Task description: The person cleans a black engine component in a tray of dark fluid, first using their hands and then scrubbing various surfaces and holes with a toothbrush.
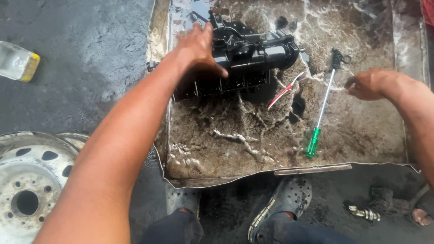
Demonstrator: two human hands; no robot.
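Note:
A black plastic engine part (246,56), wet and glossy, lies in a shallow metal tray (217,180) filled with dirty foamy liquid. My left hand (195,45) rests on the part's left end, fingers spread over it. My right hand (365,84) hovers above the tray's right side, fingers loosely curled and holding nothing. A screwdriver (322,106) with a green handle and a long shaft lies in the liquid just left of that hand. A small red and white toothbrush (284,90) lies beside the black part.
A white steel wheel rim (31,180) lies at the lower left on wet dark ground. A clear plastic container with a yellow cap (18,62) sits at the far left. My sandalled feet (282,203) stand at the tray's near edge. A small metal fitting (364,212) lies at the lower right.

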